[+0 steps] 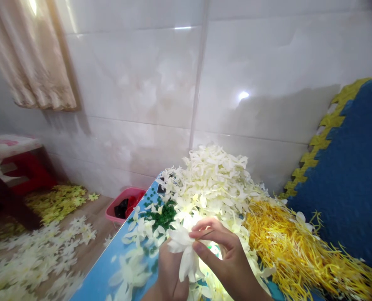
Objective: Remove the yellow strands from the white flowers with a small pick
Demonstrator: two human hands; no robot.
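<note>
A white artificial flower (pixel 185 247) with long petals is in front of me, low in the middle of the view. My left hand (pixel 172 267) is closed around it from below and behind, its fingers mostly hidden by the petals. My right hand (pixel 221 250) comes in from the right, thumb and fingers pinched on a thin brownish stem (pixel 206 235) at the flower's right side. Just beyond both hands rises a heap of loose white petal pieces (pixel 217 179). Small dark green pieces (pixel 163 217) lie to the left of the flower.
The blue table (pixel 99 267) stands against a tiled wall. Yellow strands (pixel 276 238) are piled at right, near a blue foam mat (pixel 355 167) with yellow edging. A pink basin (pixel 112 211), white flowers (pixel 48 246), yellow flowers (pixel 59 200) and a red stool (pixel 35 173) are at left.
</note>
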